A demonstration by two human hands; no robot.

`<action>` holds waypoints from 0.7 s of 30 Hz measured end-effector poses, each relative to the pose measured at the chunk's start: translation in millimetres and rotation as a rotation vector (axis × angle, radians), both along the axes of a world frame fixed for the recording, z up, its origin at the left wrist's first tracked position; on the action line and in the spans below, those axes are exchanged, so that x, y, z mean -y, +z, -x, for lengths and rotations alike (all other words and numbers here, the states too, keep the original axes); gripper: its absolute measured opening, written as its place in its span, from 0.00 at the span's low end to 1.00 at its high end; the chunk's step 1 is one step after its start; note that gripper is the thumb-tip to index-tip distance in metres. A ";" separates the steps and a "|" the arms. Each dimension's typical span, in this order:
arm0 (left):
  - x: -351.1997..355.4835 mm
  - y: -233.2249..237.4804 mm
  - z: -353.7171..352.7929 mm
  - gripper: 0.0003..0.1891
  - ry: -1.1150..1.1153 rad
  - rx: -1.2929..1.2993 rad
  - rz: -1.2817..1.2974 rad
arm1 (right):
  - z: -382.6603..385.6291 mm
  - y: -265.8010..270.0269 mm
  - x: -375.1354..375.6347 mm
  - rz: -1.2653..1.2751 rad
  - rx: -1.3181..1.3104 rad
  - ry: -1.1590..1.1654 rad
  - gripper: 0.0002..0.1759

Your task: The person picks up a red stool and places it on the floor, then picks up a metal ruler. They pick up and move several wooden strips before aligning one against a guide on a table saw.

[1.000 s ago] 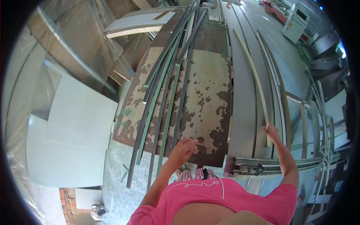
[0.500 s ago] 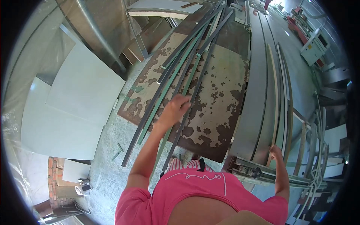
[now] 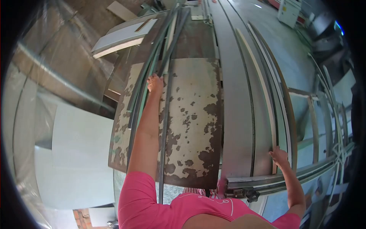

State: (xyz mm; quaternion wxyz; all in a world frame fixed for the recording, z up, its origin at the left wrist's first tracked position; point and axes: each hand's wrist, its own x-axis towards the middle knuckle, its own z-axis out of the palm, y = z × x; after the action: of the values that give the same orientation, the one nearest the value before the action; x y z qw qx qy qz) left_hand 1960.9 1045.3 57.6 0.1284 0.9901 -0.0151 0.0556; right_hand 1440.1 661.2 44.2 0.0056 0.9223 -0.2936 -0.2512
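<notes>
Far forward over the worn brown table (image 3: 192, 141), my left hand (image 3: 154, 82) has its fingers curled at a bundle of long dark and green strips (image 3: 142, 86). It appears closed on one of them; which one is hidden. Just right of that forearm, a single dark strip (image 3: 164, 133) runs lengthwise toward my body. My right hand (image 3: 279, 155) is closed around the near end of a long pale-edged strip (image 3: 263, 87). That strip lies on the grey metal bed (image 3: 240, 126), beside other long strips (image 3: 280, 95).
A metal rail with a black knob (image 3: 252, 194) crosses close to my right side. Large white panels (image 3: 82, 152) lean at the left. A white panel (image 3: 124, 38) lies behind the table. Several thin strips (image 3: 337, 152) stand bundled at the far right.
My left hand has reached farther forward along the strips, with the arm now stretched out. My right hand stays at the pale strip's near end. The view has shifted.
</notes>
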 end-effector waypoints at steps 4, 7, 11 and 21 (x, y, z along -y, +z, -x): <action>11.5 -21.0 -24.9 0.20 0.023 -0.038 -0.238 | -3.4 11.6 -3.6 -0.063 0.028 -0.021 0.25; 13.0 -23.6 -34.2 0.18 0.029 -0.034 -0.302 | -3.1 8.4 0.1 -0.080 0.012 -0.041 0.25; 12.9 -3.6 -26.3 0.21 -0.002 -0.113 -0.203 | 1.8 1.8 2.7 -0.044 0.065 0.008 0.23; -54.9 49.3 171.9 0.16 -0.352 0.043 0.296 | -2.2 22.4 1.9 -0.017 0.060 0.005 0.27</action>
State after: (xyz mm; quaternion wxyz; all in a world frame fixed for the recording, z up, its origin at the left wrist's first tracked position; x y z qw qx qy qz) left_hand 1789.0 1100.1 106.8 0.2794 0.9412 -0.1819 0.0550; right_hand 1442.4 659.2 66.6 -0.0107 0.9301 -0.2894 -0.2259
